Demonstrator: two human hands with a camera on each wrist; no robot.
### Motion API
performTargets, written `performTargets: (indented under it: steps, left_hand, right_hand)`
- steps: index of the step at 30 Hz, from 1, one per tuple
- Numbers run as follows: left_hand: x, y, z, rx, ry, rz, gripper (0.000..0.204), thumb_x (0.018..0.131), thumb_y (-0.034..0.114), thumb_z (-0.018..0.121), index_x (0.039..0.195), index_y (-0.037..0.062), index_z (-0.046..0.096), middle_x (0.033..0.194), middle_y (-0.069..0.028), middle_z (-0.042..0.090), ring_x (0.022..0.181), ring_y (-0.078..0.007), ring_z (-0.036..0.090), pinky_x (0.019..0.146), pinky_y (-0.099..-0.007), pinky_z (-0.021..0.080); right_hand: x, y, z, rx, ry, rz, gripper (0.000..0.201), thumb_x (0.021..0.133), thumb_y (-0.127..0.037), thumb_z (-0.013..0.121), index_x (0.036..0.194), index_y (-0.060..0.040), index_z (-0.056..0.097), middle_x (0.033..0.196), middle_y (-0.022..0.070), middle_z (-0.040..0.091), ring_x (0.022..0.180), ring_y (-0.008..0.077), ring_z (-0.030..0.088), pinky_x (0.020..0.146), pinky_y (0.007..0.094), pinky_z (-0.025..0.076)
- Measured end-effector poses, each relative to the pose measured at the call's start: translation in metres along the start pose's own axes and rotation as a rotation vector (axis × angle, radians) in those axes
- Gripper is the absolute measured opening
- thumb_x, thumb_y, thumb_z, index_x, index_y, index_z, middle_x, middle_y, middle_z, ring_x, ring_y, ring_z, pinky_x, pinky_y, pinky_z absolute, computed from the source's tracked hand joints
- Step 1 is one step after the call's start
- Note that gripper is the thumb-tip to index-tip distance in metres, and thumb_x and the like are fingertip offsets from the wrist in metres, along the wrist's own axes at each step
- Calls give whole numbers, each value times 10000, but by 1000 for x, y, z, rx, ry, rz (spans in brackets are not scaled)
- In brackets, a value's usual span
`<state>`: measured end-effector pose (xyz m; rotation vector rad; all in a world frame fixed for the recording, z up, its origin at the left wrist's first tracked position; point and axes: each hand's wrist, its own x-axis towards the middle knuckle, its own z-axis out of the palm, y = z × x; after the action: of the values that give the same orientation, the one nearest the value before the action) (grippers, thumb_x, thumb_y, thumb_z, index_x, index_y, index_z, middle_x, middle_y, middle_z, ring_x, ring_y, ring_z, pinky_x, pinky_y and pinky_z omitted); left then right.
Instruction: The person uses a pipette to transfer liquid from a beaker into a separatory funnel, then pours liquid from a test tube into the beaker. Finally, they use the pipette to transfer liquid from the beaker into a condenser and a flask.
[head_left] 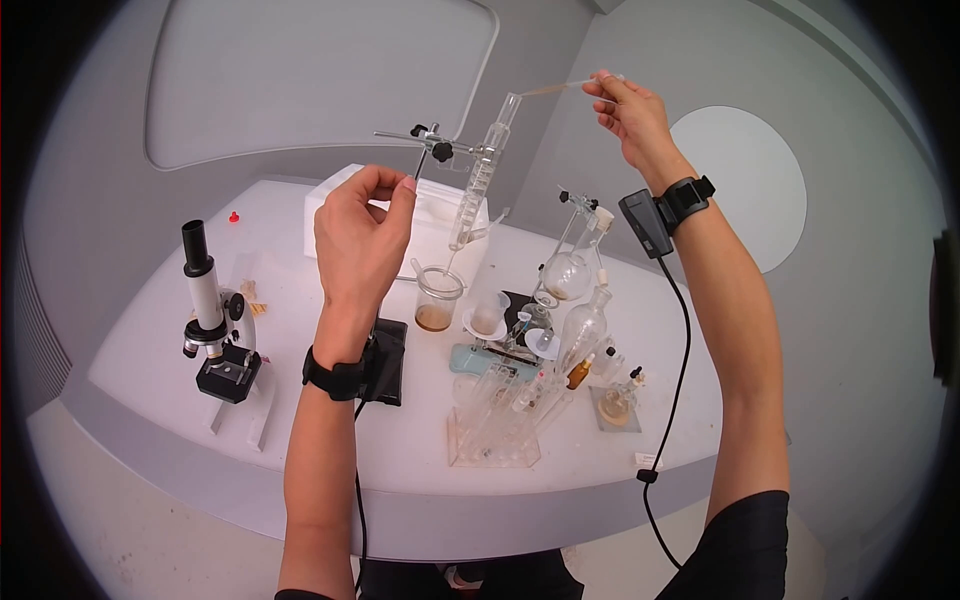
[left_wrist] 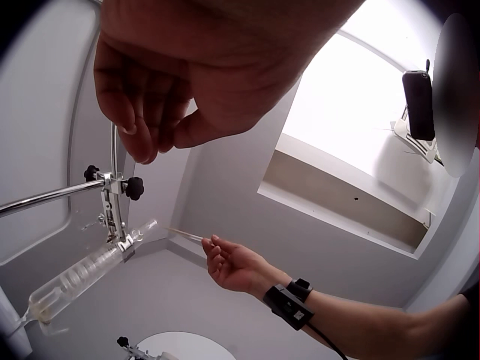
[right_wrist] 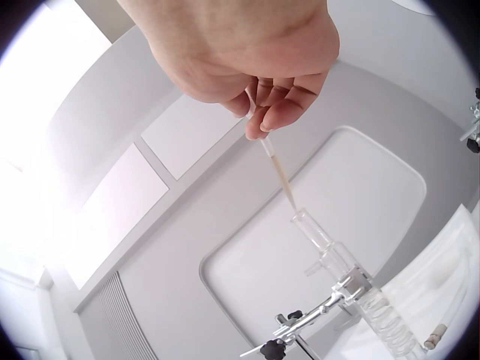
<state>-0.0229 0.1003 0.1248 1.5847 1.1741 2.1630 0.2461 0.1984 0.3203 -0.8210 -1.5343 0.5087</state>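
Observation:
My right hand (head_left: 630,112) pinches a slim clear dropper (right_wrist: 279,174) with pale brown liquid in it. The dropper's tip is right at the open top of a tilted glass coil condenser (head_left: 478,185). A clamp (left_wrist: 112,184) on a metal stand holds this condenser. With curled fingers, my left hand (head_left: 362,235) grips the stand's rod (head_left: 420,163) below the clamp; the finger contact is partly hidden. Under the condenser's lower end stands a beaker (head_left: 438,290) with brown liquid at the bottom and a rod leaning in it.
A microscope (head_left: 210,320) stands at the left of the table. At the centre front, a clear rack (head_left: 492,450) holds several test tubes. Flasks (head_left: 568,276), an amber dropper bottle (head_left: 580,372) and an alcohol lamp (head_left: 616,403) crowd the right. A white box (head_left: 325,215) sits at the back.

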Motion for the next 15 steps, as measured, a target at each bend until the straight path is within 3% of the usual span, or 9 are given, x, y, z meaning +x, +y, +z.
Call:
performTargets:
  steps: [2,4,15]
  left_hand:
    - [0,-1,1,0,-2,-2,248,931,224,659,929,-20,707,827,-55,711,635,-87,615,605,-250,522]
    - [0,-2,3,-37,44,20,251,903,233,661,910,-12,716,775,-71,722,523,-109,575,550,-279,437]
    - [0,-3,4,-30,41,15,253,901,237,665,908,-11,716,774,-70,723,525,-114,575,557,-287,440]
  right_hand:
    - [1,1,-1,-1,-6,-2,189,973,-222,663,1026,-41,670,924,52,718,719,85,605,643,227,513]
    - [1,1,0,-5,-4,-7,188,973,-222,662,1023,-41,672,923,52,719,719,85,605,646,229,513]
    - [1,2,1,-28,-4,-12,176,976,-216,655,1020,-48,680,913,45,722,714,86,605,659,240,507]
